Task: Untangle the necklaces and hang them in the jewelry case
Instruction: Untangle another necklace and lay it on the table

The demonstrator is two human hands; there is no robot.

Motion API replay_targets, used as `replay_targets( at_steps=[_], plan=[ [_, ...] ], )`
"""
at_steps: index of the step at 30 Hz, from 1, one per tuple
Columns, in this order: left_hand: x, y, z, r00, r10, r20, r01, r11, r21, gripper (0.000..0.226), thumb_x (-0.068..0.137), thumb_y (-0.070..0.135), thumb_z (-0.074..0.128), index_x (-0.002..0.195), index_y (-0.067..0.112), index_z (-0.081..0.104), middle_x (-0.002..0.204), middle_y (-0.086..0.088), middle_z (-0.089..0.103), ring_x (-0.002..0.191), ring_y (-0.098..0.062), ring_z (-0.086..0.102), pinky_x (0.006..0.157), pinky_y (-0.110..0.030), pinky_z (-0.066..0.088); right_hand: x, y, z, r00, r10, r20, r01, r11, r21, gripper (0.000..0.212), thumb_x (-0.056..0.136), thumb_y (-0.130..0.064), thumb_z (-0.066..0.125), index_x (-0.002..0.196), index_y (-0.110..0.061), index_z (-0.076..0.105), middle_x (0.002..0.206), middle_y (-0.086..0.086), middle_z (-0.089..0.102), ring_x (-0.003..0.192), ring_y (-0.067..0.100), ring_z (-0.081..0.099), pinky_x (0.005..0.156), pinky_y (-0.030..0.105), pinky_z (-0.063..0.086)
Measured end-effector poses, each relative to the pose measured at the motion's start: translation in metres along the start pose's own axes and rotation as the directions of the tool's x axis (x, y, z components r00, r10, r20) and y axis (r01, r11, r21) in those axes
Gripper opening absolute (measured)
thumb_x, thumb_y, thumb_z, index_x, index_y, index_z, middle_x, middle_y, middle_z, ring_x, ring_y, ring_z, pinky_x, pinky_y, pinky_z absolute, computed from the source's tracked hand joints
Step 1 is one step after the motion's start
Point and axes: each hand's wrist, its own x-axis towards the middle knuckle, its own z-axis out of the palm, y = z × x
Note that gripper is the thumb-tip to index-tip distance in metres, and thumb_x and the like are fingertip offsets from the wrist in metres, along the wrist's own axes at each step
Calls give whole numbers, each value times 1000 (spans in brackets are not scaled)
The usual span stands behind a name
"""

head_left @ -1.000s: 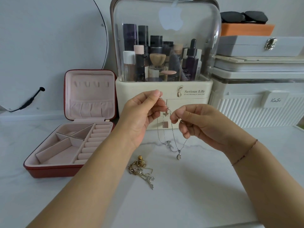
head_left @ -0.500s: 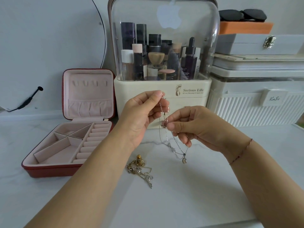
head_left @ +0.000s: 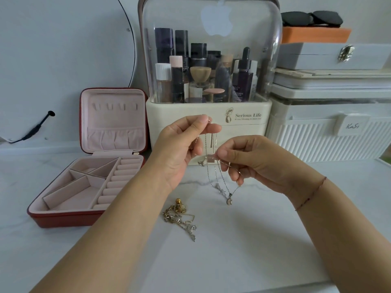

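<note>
My left hand (head_left: 182, 142) pinches the top of thin silver necklace chains (head_left: 211, 176) between thumb and forefinger, above the white table. My right hand (head_left: 249, 159) pinches the same chains lower down, beside a small square tag. The chains hang in loops with small pendants (head_left: 229, 200) just above the tabletop. A tangled heap of gold and silver necklaces (head_left: 179, 216) lies on the table below my left wrist. The red jewelry case (head_left: 63, 216) stands open at the left, with a pink lining, a row of hooks in its raised lid (head_left: 114, 106) and nothing hanging on them.
A cream cosmetics organiser (head_left: 209, 115) with a clear dome full of bottles stands right behind my hands. White ribbed storage boxes (head_left: 330, 140) are stacked at the right. A round mirror (head_left: 63, 49) leans at the back left.
My right hand has shifted slightly down and right along the chains. The hanging loops have swung a little. My left hand keeps its pinch at the top.
</note>
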Motion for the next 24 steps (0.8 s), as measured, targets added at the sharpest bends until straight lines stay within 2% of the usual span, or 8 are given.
replay_targets(
  at_steps=[8,18,21,24],
  plan=[
    [0,-1,-1,1000,-3,29,3,1000,-4,16,82,28,61,89,14,67,92,-5,73,42,-6,31,46,-13,35,0,0,0,999,40,-7,-40,999,29,33,82,-22,62,103,3,67,70,6,60,49,12,57,47,21,49],
    [-1,1,-1,999,-8,37,8,1000,8,17,79,30,63,88,16,67,98,-7,74,42,-6,30,47,-14,34,-1,-1,0,996,68,52,-69,998,7,17,73,-13,68,86,-7,75,67,9,61,49,12,57,47,19,49],
    [0,0,-1,999,-8,36,8,1000,6,14,83,27,61,88,16,67,98,-7,74,41,-6,30,47,-14,34,-2,1,-3,992,96,81,-97,995,2,15,84,-6,62,94,-3,72,71,11,64,52,14,62,51,22,53],
    [1,0,-2,999,2,34,-1,1000,-9,13,84,26,61,88,15,66,98,-6,74,39,-5,29,46,-14,33,-3,2,-5,979,154,136,-147,987,-65,19,95,1,51,106,-1,66,79,12,68,64,18,69,61,25,57]
  ],
)
